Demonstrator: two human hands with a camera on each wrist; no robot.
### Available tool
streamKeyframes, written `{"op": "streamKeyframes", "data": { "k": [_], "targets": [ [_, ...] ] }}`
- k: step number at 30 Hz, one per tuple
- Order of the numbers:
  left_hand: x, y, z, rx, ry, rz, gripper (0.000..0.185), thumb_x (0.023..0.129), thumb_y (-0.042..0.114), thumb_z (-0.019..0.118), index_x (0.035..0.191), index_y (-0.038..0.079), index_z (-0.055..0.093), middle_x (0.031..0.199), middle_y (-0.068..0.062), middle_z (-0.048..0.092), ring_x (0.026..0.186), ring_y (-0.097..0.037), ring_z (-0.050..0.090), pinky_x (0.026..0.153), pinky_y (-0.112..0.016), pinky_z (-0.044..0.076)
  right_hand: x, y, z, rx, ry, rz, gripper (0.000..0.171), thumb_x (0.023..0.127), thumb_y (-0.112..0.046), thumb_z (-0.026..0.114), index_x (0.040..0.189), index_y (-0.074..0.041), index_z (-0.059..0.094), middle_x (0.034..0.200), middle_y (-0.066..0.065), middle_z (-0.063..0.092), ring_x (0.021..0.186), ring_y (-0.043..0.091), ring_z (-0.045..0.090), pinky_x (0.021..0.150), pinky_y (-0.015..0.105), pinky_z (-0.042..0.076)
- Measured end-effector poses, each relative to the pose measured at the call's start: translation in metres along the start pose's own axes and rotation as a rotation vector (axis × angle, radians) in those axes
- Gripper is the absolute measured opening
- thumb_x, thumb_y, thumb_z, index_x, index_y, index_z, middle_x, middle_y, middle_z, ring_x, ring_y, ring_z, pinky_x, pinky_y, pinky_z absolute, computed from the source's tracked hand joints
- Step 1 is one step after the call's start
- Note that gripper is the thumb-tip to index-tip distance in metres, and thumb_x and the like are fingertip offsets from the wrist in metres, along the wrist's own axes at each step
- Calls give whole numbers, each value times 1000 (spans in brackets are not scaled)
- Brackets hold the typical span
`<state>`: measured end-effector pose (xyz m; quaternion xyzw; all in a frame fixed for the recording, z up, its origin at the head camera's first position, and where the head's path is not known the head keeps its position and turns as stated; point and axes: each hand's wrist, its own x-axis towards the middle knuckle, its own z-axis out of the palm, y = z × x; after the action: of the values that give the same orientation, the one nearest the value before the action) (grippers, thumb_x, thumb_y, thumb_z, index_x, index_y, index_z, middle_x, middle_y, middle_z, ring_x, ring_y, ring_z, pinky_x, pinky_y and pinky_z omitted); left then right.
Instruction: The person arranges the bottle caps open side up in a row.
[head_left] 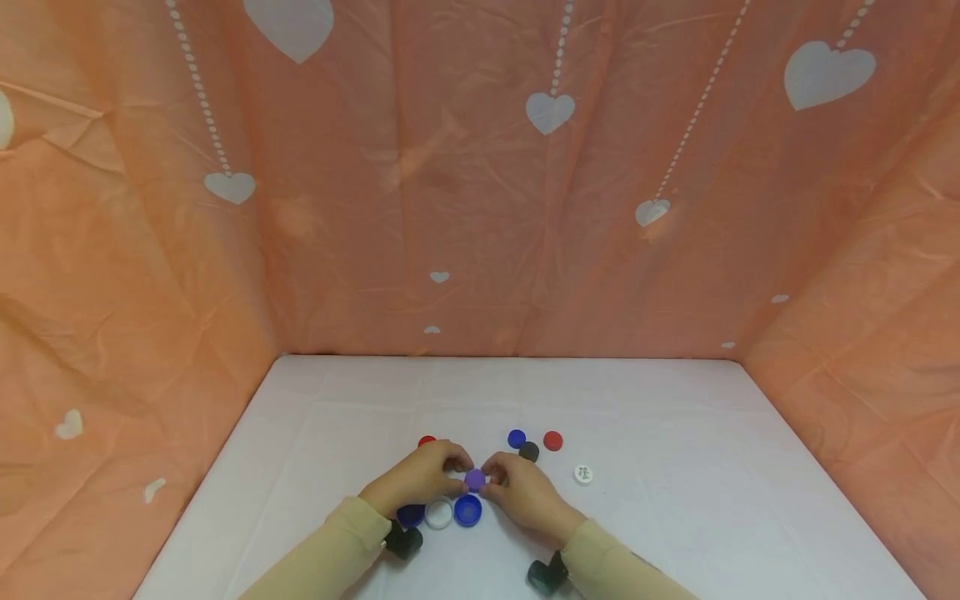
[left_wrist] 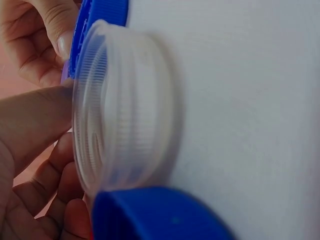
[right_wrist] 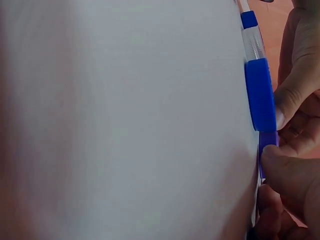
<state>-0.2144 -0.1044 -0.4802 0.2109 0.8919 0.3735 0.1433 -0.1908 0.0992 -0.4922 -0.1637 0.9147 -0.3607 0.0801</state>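
A small purple bottle cap (head_left: 475, 480) sits between my two hands. My left hand (head_left: 425, 477) pinches its left side, thumb in front and fingers behind. From the right, my right hand (head_left: 525, 493) grips the same cap, its thumb pressed on the purple rim (right_wrist: 269, 139) in the right wrist view. Just in front stands a wider blue cap (head_left: 468, 511), open side up, overlapping the purple one in the wrist views. To its left come a clear ridged cap (left_wrist: 125, 110) and another blue cap (left_wrist: 165, 215), in a row below my left hand.
Behind the left hand, a red cap (head_left: 427, 439) is partly hidden. Beyond the right hand lie a blue cap (head_left: 517, 438), a black cap (head_left: 529, 452) and a red cap (head_left: 552, 440). A white cap with writing (head_left: 583, 474) lies farther right. Orange cloth (head_left: 480, 208) borders the white table (head_left: 675, 450).
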Motion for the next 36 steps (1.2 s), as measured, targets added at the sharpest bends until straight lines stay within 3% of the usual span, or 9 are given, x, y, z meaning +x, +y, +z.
{"op": "streamKeyframes", "data": {
  "k": [12,20,29,36],
  "targets": [
    [-1,1,0,8,14,8,19,79,11,79,95,17,69,88,8,63,88,-13,59,86,-41,48,2,-2,2,53,8,-18,11,89,-21,69,98,-16,65,78,-10,56,73,9,54,69,28,45],
    [-1,1,-4,-12,76,108,20,82,8,73,100,15,70,86,10,63,82,-9,58,77,-31,48,3,-4,-2,98,49,-45,13,92,-23,67,102,-15,63,82,-9,57,77,9,55,70,28,46],
    [-6,12,-11,-49,89,80,22,88,14,71,109,19,69,96,11,63,89,-13,55,77,-35,46,1,-7,-11,202,26,5,17,95,-34,62,106,-21,62,90,-7,59,77,12,59,65,27,51],
    [-11,15,-13,-59,104,117,24,91,17,68,115,16,67,97,11,63,88,-11,55,74,-31,47,-1,-4,-12,249,24,-32,18,97,-36,58,108,-23,62,92,-6,62,77,16,62,66,29,52]
  ]
}}
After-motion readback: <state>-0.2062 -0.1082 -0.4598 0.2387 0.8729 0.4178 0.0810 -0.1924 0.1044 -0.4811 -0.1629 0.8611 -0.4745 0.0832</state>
